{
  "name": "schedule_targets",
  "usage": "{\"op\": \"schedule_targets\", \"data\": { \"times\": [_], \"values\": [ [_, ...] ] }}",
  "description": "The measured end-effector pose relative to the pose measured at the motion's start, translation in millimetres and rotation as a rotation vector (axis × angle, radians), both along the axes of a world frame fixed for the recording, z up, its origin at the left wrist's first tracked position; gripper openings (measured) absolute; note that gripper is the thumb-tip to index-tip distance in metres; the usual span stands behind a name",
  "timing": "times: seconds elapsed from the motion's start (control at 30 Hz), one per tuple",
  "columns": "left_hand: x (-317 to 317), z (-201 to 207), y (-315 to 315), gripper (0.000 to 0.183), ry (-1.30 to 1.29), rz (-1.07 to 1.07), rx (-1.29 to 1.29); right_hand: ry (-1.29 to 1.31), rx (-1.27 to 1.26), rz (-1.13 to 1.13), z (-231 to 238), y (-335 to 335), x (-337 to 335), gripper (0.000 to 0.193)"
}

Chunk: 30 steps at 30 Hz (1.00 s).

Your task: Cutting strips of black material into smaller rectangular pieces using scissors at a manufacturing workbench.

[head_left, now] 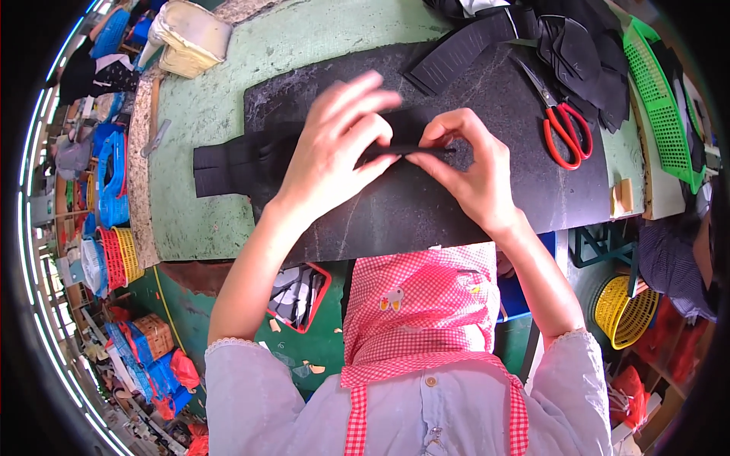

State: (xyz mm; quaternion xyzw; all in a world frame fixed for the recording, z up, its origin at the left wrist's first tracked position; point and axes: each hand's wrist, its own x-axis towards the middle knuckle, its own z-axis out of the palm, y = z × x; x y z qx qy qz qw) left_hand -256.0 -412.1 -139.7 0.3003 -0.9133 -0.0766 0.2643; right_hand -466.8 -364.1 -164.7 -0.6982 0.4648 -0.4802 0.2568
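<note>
My left hand (334, 144) has its thumb and forefinger closed on a thin black fabric piece (403, 150), while its other fingers are raised and blurred. Facing it, my right hand (479, 171) pinches the same piece between thumb and forefinger, close to the left fingertips. The piece is seen nearly edge-on, so its full shape is hidden. Under and beside my left hand, flat black fabric strips (228, 163) lie overlapped, their left end reaching past the black mat (365, 220) onto the green tabletop (198, 106).
Red-handled scissors (563, 133) lie open at the mat's right. Behind them are a marked black strip (464, 53) and stacked black pieces (570, 57). A green basket (665, 102) stands far right, a pale container (190, 38) far left. A small blade tool (157, 138) lies near the left edge.
</note>
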Motion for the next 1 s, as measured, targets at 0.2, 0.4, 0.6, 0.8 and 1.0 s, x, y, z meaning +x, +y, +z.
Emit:
{"op": "schedule_targets", "data": {
  "times": [0.2,0.4,0.6,0.8,1.0],
  "values": [
    [9,37,35,0.03,0.053,0.066,0.589,-0.445,0.311,0.181,22,18,-2,0.023],
    [4,68,43,0.037,0.086,0.058,1.148,-0.533,0.241,0.207,28,29,7,0.023],
    [7,59,43,0.031,0.287,0.058,1.114,-0.496,0.09,0.028,21,33,5,0.024],
    [3,56,39,0.028,0.281,0.078,1.112,-0.411,0.059,-0.096,22,35,7,0.021],
    [4,57,36,0.028,0.219,0.092,1.007,-0.489,0.239,-0.046,20,35,10,0.02]
  ]
}}
